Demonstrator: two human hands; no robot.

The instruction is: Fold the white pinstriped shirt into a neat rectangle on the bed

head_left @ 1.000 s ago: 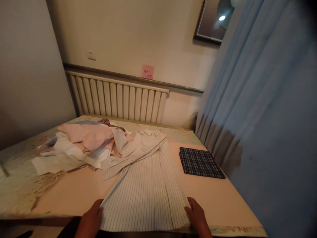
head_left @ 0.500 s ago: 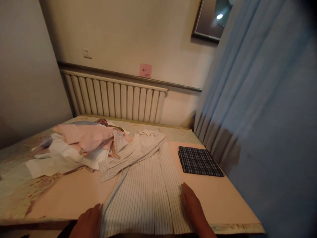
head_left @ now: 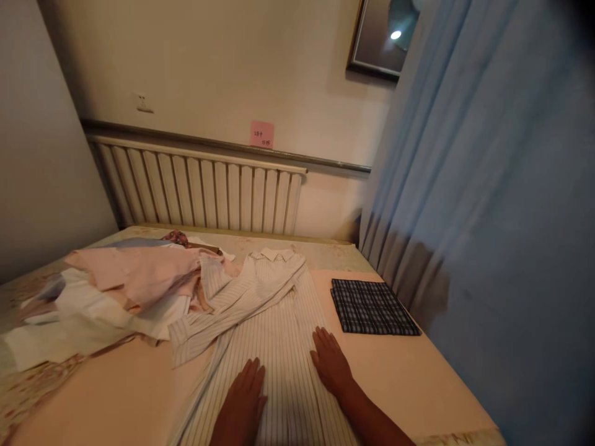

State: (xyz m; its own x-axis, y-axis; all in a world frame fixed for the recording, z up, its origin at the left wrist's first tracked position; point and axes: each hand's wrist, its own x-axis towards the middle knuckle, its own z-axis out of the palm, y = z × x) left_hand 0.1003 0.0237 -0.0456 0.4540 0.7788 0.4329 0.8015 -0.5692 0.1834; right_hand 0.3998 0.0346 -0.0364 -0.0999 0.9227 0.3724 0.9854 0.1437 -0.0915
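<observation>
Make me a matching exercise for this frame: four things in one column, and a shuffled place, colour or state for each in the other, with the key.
Things
1. Striped shirt
2. Plaid cloth
3. Curtain
4. Note

Descriptions
A. Pink, above the radiator
B. Folded into a rectangle
C. Lying below the left hand and right hand
D. Blue, hanging at the right

Right pairs: 1-C, 2-B, 3-D, 4-A
</observation>
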